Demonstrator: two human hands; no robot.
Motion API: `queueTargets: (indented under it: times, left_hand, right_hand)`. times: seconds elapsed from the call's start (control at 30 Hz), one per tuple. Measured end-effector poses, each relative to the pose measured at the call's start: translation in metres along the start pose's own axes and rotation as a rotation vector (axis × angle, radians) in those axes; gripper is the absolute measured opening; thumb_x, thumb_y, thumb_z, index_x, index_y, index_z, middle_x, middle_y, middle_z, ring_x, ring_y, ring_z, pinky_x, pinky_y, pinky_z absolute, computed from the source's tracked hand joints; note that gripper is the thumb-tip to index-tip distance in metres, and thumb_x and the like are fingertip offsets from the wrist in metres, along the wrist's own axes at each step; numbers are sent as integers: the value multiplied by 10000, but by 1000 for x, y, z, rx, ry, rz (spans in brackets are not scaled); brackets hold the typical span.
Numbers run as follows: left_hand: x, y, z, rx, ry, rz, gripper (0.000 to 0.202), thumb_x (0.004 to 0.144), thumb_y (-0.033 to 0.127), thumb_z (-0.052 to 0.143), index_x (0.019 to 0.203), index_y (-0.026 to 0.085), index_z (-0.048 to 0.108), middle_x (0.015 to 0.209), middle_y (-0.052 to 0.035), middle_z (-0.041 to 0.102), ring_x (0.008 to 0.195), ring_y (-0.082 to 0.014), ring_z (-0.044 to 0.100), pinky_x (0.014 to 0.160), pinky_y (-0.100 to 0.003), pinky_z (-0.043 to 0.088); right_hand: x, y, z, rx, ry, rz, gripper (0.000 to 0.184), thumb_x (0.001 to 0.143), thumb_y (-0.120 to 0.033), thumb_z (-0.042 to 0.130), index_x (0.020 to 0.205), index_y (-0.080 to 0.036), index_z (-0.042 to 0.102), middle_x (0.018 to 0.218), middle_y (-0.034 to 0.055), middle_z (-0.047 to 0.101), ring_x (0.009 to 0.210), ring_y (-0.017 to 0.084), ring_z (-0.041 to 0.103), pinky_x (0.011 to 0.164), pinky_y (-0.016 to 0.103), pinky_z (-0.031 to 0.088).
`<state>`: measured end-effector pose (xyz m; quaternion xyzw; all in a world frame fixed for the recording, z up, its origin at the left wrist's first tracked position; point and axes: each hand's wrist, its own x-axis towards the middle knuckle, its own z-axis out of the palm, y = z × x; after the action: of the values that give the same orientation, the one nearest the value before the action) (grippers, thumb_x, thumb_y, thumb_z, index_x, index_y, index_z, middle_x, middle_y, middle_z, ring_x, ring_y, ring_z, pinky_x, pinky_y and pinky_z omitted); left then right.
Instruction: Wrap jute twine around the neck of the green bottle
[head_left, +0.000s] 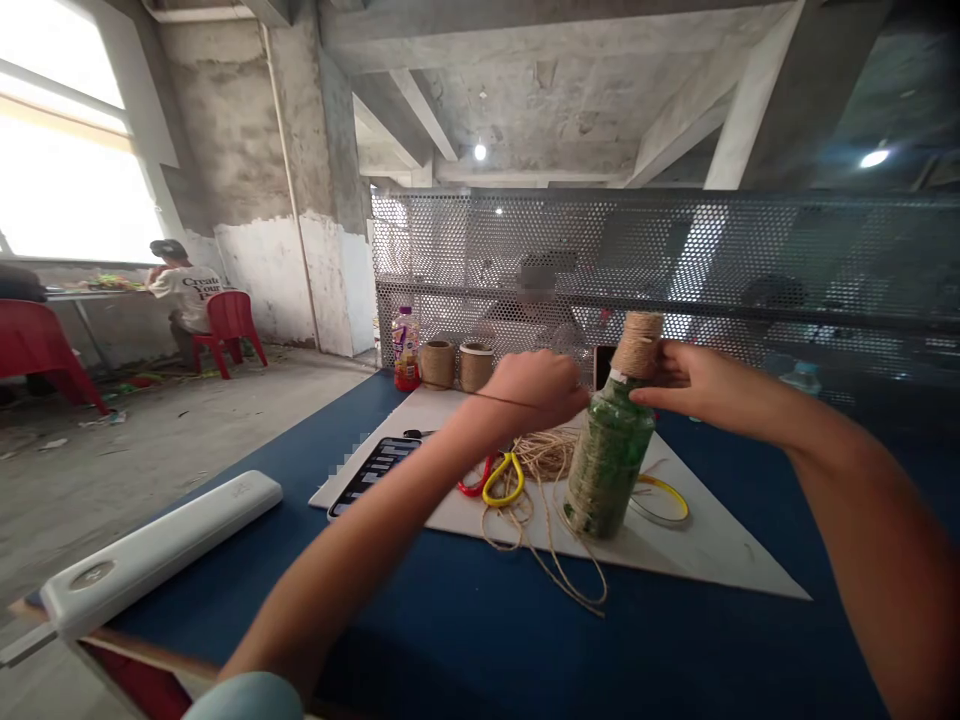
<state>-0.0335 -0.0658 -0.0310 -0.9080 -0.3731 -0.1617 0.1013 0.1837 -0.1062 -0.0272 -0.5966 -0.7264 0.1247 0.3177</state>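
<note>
Concrete-walled room, bare beams overhead, a perforated metal screen (660,250) running behind a blue-topped table (450,640). On the table lies a white triangular board (720,545). Green glass bottle (609,462) stands on the board, tilted slightly, its neck wrapped in jute twine (637,345). Right hand (709,385) is closed around the bottle at the neck and shoulder, fingers against the glass just under the wrapping. Left hand (529,392) is raised just beside the bottle's neck, fingers curled inward and turned away from the camera; a thin strand of twine (499,400) crosses the wrist toward it, but whether the hand has hold of the strand cannot be told. Loose coil of twine (544,455) lies on the board directly left of the bottle, with loops trailing over the board's edge onto the blue surface. Scissors with red and yellow finger loops (495,480) rest against that coil. Yellow-rimmed ring (660,497) lies right of the bottle base. Phone (373,475) lies on the board near its left edge, the screen lit. Two spools of jute twine (438,364) (476,366) and a plastic drink bottle (406,350) stand at the far edge of the table. White oblong case (154,545) lies at the near left corner. Further left, a seated co-worker (187,295) faces a window-side bench, beside a red plastic chair (229,325).
</note>
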Motion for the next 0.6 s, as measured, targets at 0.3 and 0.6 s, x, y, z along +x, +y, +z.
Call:
queueTargets:
  times: [0.3, 0.6]
  left_hand:
    - [-97, -142, 21, 84, -642, -522, 277, 775, 226, 567, 527, 105, 586, 407, -53, 537, 523, -214, 587, 613, -382, 484]
    - [-129, -165, 46, -113, -735, -620, 255, 764, 286, 539, 599, 109, 621, 493, -38, 615, 499, -176, 578, 547, -322, 500]
  right_hand:
    - [-2, -1, -5, -48, -101, -6, 394, 811, -431, 631, 1143, -226, 573, 1269, 81, 628, 1147, 266, 599, 969, 386, 514]
    - [-2, -1, -4, -26, -108, -11, 438, 833, -461, 592, 1195, -217, 562, 1327, 111, 585, 1212, 291, 554, 1016, 404, 485]
